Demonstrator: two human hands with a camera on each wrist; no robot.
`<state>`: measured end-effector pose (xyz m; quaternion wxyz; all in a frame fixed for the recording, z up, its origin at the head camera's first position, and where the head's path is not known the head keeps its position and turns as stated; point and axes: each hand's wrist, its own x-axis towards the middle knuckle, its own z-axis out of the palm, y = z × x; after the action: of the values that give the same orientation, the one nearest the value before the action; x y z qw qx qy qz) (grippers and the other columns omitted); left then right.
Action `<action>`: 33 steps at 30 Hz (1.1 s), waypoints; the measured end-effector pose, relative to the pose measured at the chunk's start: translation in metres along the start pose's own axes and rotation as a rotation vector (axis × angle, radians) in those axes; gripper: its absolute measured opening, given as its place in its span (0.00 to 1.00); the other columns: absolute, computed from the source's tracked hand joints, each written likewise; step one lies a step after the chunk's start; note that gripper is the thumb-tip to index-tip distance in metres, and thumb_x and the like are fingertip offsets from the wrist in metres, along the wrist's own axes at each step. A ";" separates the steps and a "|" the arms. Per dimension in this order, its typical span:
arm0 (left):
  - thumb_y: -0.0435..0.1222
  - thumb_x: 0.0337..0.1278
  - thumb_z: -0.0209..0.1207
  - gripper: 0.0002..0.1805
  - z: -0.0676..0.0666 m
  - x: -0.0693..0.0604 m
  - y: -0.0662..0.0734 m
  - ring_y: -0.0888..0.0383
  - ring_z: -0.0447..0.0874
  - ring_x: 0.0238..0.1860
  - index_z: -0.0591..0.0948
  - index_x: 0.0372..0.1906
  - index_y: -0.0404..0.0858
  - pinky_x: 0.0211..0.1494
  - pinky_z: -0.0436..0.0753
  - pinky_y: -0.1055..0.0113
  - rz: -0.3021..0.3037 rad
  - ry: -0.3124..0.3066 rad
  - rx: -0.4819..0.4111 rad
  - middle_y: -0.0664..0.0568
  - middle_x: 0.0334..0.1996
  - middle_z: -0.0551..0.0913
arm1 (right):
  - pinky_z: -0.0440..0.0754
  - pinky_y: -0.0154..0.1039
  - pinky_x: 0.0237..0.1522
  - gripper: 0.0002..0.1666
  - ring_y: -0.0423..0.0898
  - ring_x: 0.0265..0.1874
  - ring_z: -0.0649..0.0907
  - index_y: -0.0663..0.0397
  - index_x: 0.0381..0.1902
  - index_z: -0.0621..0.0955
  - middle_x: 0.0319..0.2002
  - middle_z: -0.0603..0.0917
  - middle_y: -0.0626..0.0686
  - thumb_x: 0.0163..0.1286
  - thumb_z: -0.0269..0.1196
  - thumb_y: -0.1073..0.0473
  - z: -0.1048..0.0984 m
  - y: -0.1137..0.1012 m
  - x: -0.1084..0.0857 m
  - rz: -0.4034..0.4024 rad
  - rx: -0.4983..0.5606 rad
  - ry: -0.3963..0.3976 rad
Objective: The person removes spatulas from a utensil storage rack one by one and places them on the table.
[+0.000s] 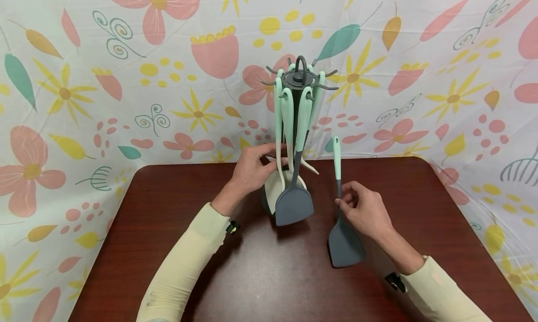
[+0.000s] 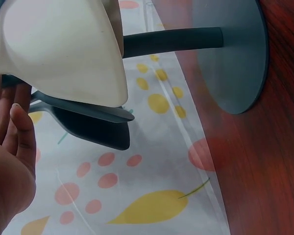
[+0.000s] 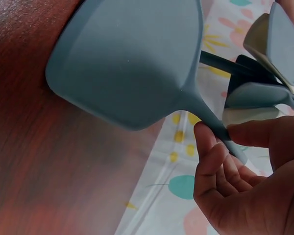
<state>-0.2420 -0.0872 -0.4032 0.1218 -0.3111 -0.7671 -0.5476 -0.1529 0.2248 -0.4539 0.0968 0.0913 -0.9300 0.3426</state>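
Note:
My right hand (image 1: pixel 366 209) pinches the grey neck of a spatula (image 1: pixel 345 242) with a mint-green handle, between thumb and fingertips. Its broad grey blade (image 3: pixel 127 63) points down toward me, close over the table. A rotating utensil stand (image 1: pixel 300 79) with dark hooks and a top loop stands left of it, mint-handled utensils hanging all around. My left hand (image 1: pixel 255 167) reaches in among them and grips the stand at its pole, partly hidden by handles. A grey turner (image 1: pixel 294 205) hangs in front. A cream turner blade (image 2: pixel 63 49) hangs near the left fingers (image 2: pixel 23 132).
The stand's round base (image 2: pixel 235 58) sits on the dark reddish-brown wooden table (image 1: pixel 260 275). Behind the table hangs a white cloth (image 1: pixel 159 70) with printed flowers and leaves. Dark hooks stick out around the stand's top.

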 end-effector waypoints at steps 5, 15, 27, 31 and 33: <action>0.39 0.67 0.72 0.15 0.000 -0.001 0.000 0.60 0.88 0.31 0.91 0.57 0.50 0.35 0.85 0.64 -0.003 0.003 -0.005 0.61 0.43 0.93 | 0.79 0.37 0.23 0.13 0.42 0.21 0.81 0.58 0.47 0.82 0.29 0.85 0.49 0.68 0.73 0.65 0.003 0.003 -0.001 0.028 0.009 -0.042; 0.40 0.68 0.72 0.15 0.001 -0.001 -0.001 0.56 0.88 0.31 0.91 0.57 0.50 0.33 0.84 0.62 0.010 0.002 -0.005 0.60 0.42 0.93 | 0.80 0.37 0.22 0.14 0.40 0.17 0.82 0.61 0.49 0.82 0.28 0.86 0.50 0.69 0.72 0.65 0.005 0.009 -0.003 0.054 0.019 -0.088; 0.39 0.67 0.72 0.16 -0.001 0.000 -0.001 0.58 0.89 0.32 0.90 0.58 0.47 0.34 0.85 0.62 0.013 -0.004 0.022 0.60 0.42 0.93 | 0.78 0.38 0.24 0.14 0.41 0.22 0.81 0.63 0.49 0.82 0.28 0.86 0.49 0.70 0.72 0.63 0.008 0.013 -0.006 0.093 -0.003 -0.128; 0.39 0.67 0.72 0.16 -0.001 0.000 -0.001 0.58 0.89 0.31 0.90 0.58 0.48 0.34 0.85 0.61 0.021 0.000 0.021 0.60 0.41 0.93 | 0.78 0.37 0.25 0.13 0.41 0.22 0.82 0.63 0.48 0.82 0.27 0.86 0.48 0.69 0.72 0.63 0.011 0.016 -0.006 0.092 -0.011 -0.123; 0.40 0.67 0.72 0.15 0.000 0.000 -0.001 0.59 0.88 0.31 0.91 0.57 0.49 0.34 0.85 0.61 0.022 0.001 0.018 0.60 0.42 0.93 | 0.78 0.37 0.25 0.13 0.41 0.22 0.82 0.62 0.48 0.82 0.27 0.86 0.48 0.69 0.72 0.63 0.011 0.017 -0.006 0.087 -0.016 -0.118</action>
<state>-0.2429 -0.0878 -0.4042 0.1312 -0.3182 -0.7683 -0.5397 -0.1525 0.2306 -0.4743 0.0275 0.0698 -0.9400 0.3329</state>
